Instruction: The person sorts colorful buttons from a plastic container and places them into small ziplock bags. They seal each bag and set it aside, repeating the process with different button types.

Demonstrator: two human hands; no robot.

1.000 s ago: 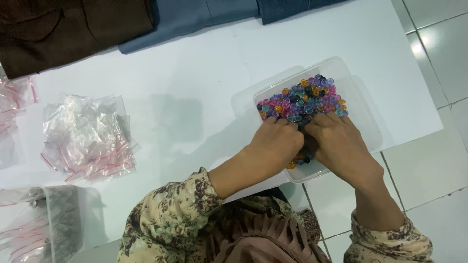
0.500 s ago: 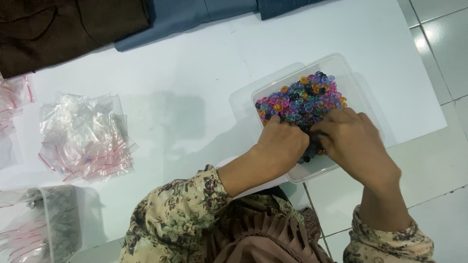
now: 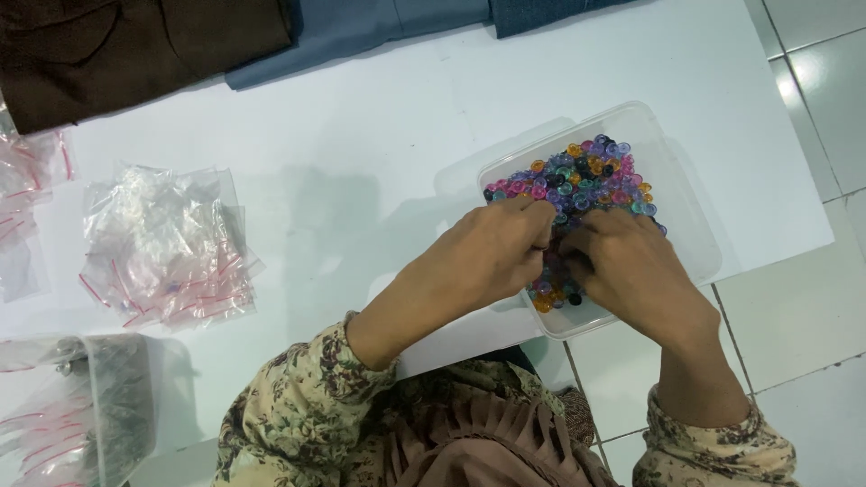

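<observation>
Since the earlier frame the two hands have drawn closer together over the beads, the left hand sliding a little toward the right hand, while the box has stayed where it was. Both hands rest inside the clear rectangular plastic box, which sits at the bench's right edge near its front corner, partly overhanging the front edge. The box holds a heap of small round translucent beads in purple, pink, orange, teal and black, piled mostly in its far half.

The left hand's fingers are curled with the tips pressed together on the beads; whether a bead is caught in that grip cannot be told. The right hand lies knuckles up, fingers bent down into the heap, and its grip is hidden from view.

The white bench carries, near its left edge, a loose pile of small clear zip bags with red strips, well apart from the box. More such bags lie at the left edge, and a clear container with bags sits at the front left corner. Dark brown cloth and blue-grey cloth lie along the far edge.
</observation>
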